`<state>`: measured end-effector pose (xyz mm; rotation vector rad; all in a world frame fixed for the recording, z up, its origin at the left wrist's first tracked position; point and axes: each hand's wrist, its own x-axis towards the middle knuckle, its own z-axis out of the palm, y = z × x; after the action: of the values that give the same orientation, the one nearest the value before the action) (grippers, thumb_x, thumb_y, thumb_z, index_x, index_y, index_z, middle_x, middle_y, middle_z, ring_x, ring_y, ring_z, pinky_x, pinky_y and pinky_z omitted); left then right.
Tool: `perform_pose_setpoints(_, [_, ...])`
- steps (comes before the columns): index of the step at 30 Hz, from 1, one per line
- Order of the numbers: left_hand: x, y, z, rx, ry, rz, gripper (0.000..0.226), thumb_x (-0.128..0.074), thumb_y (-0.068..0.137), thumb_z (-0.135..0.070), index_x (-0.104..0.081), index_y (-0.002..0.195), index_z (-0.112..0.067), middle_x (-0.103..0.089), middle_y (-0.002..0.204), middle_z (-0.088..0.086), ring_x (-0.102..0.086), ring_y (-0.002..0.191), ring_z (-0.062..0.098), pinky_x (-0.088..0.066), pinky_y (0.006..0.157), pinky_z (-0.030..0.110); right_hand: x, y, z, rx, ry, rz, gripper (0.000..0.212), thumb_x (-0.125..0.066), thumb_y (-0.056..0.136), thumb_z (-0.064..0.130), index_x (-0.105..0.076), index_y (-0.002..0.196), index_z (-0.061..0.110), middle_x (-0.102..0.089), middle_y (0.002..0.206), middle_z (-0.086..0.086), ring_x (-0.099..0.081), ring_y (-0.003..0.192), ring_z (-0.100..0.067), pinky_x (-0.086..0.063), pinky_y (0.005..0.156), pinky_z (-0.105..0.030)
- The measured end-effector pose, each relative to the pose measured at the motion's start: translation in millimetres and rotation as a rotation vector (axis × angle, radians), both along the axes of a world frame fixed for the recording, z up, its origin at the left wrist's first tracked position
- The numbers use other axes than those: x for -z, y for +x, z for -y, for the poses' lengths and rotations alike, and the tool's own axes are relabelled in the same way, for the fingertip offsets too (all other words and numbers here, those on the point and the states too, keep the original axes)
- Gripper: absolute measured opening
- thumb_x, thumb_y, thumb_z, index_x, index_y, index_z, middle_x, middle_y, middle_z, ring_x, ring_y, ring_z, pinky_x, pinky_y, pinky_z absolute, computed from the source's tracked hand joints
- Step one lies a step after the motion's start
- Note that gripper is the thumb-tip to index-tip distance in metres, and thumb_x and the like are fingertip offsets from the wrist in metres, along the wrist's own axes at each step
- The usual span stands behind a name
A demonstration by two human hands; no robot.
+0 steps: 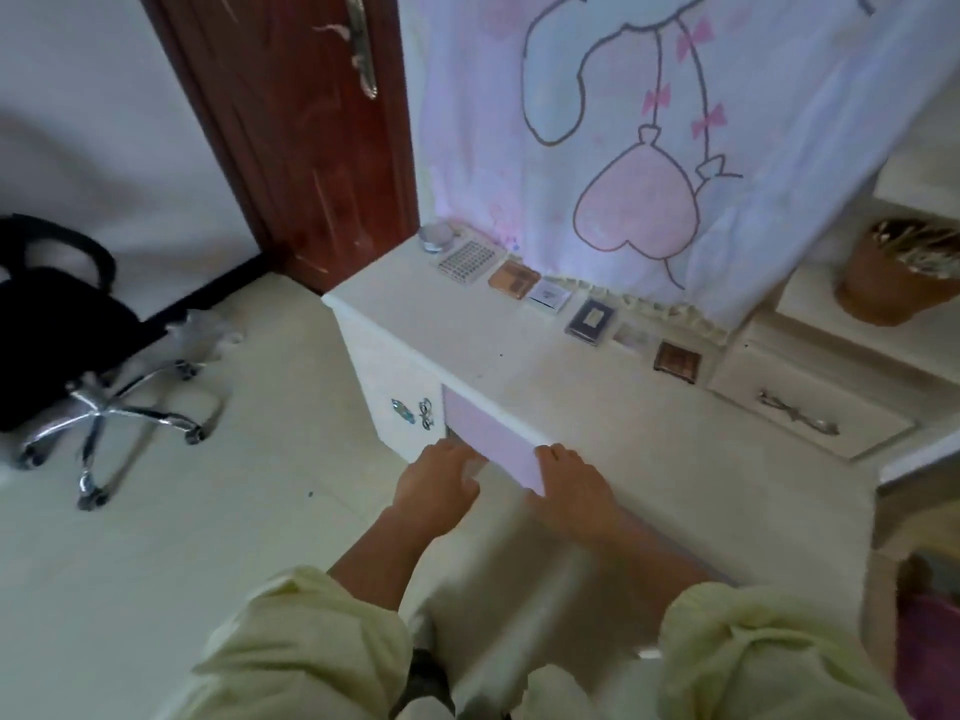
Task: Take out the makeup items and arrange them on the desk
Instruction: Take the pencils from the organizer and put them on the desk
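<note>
A row of makeup items (549, 295) is lying along the counter's (519, 376) back edge, running from a jar (435, 236) at the left to a palette (676, 361) at the right. A cloth (675, 148) is hanging just behind them. A drawer (491, 439) is sitting under the counter's front edge. A chair (52, 330) is standing on the floor (234, 511), well left of it.

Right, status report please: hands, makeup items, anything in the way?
Left hand and right hand on pink drawer front, grip blurred. Makeup cases in a row along desk back. Office chair well left, not in the way.
</note>
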<state>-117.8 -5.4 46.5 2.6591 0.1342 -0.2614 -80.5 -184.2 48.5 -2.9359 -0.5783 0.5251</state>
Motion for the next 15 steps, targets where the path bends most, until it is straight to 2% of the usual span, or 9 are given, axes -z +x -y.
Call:
perform_pose_setpoints(6, [-20, -75, -72, -0.34, 0.022, -0.073, 0.041, -0.052, 0.092, -0.032, -0.05, 0.133, -0.028, -0.048, 0.134, -0.001, -0.043, 0.127, 0.016, -0.039, 0.101, 0.029, -22, -20, -87, -0.262, 0.078, -0.04, 0.052, -0.051, 0.093, 0.04, -0.04, 0.134, 0.01, -0.049, 0.127, -0.008, -0.048, 0.118, -0.025, -0.044, 0.091, -0.036])
perform_pose_setpoints(10, [-36, -133, -120, -0.525, 0.041, -0.083, 0.041, -0.052, 0.092, -0.032, -0.051, 0.133, -0.028, -0.048, 0.135, -0.001, -0.043, 0.127, 0.016, -0.039, 0.1, 0.031, -37, -46, -154, -0.434, 0.119, -0.052, 0.049, -0.052, 0.094, 0.041, -0.044, 0.129, 0.008, -0.05, 0.127, -0.008, -0.049, 0.119, -0.026, -0.039, 0.088, -0.032])
perform_pose_setpoints(15, [-58, -228, -184, -0.782, 0.064, -0.053, 0.038, -0.052, 0.093, -0.032, -0.052, 0.131, -0.026, -0.049, 0.134, -0.001, -0.044, 0.126, 0.017, -0.038, 0.096, 0.027, -55, -108, -257, -0.682, 0.128, -0.102, 0.05, -0.054, 0.093, 0.043, -0.045, 0.129, 0.01, -0.048, 0.13, -0.007, -0.048, 0.122, -0.026, -0.042, 0.097, -0.037])
